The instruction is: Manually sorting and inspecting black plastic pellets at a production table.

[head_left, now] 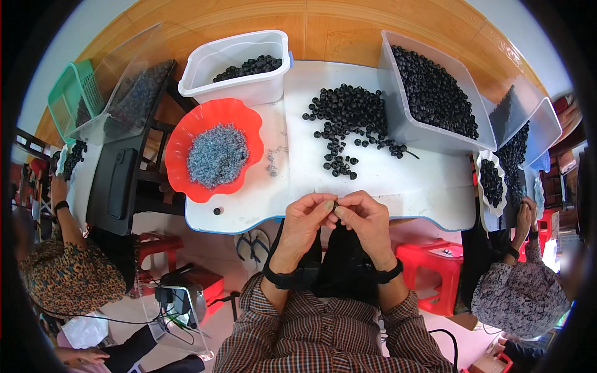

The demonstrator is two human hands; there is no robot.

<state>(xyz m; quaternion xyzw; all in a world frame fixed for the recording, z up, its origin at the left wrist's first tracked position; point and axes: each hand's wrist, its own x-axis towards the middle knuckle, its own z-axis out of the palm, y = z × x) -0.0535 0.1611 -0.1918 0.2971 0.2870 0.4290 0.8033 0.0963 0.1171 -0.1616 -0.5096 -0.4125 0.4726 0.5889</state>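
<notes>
Just off the table's front edge, my left hand (303, 222) and my right hand (368, 222) meet fingertip to fingertip. Both are closed in a pinch around one small black part (336, 204), mostly covered by the thumbs and fingers. Beyond them on the white table lies a loose pile of small black round parts (349, 102), some with a visible hole. To the left, a red scalloped bowl (175, 163) holds many tiny clear bluish pieces (217, 155). A single black round part (217, 211) rests near the table's front left edge.
At the back stands a white tub (239, 92) with black parts inside. A translucent grey bin (429, 138) full of black parts is at the right. Co-workers sit on both sides, one in a leopard-patterned top (74, 273). Red stools (435, 267) flank my seat.
</notes>
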